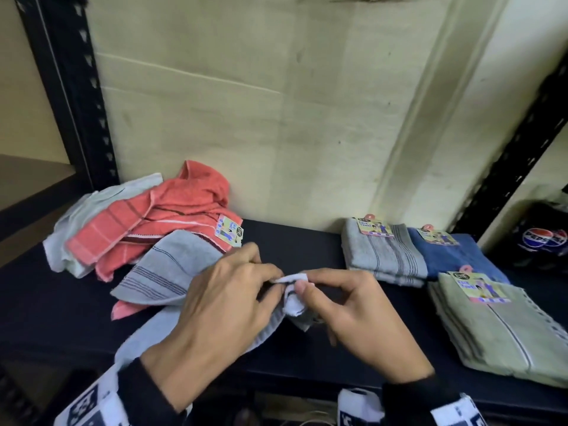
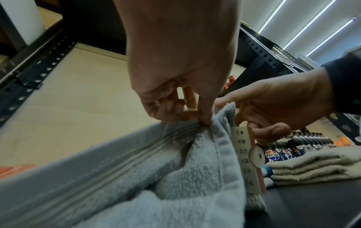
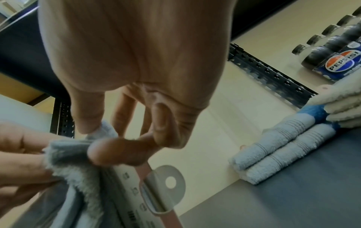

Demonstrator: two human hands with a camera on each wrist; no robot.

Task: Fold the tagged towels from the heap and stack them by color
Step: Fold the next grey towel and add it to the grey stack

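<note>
Inspecting: one grey towel (image 1: pixel 172 265) in hand, drawn from the heap (image 1: pixel 144 222) at the left of the dark shelf (image 1: pixel 292 241) and trailing down over its front edge.
Risk, tag: the card tag (image 2: pixel 247 160) hangs loose under the pinched corner (seen from both wrist views); it could well get folded inside or torn if the corner is pulled hard.
Risk, fold: both grips sit on one small bunched corner, so the rest of the cloth hangs free; edges will likely come out uneven unless the corner is spread first.
Risk, heap: the grey towel lies against the orange towel (image 1: pixel 159 210); a brisk lift may drag it off the shelf.
Left hand (image 1: pixel 227 299): fingers curled, thumb and fingertips pinching the corner hem.
Right hand (image 1: pixel 353 315): thumb and forefinger pinching the same corner just beside the left; remaining fingers loosely bent.
Hands: close together, nearly touching.
Finished piles: grey stack (image 1: pixel 384 256), blue stack (image 1: pixel 455 253) and green stack (image 1: pixel 504 327), at right, tags upward.
</note>
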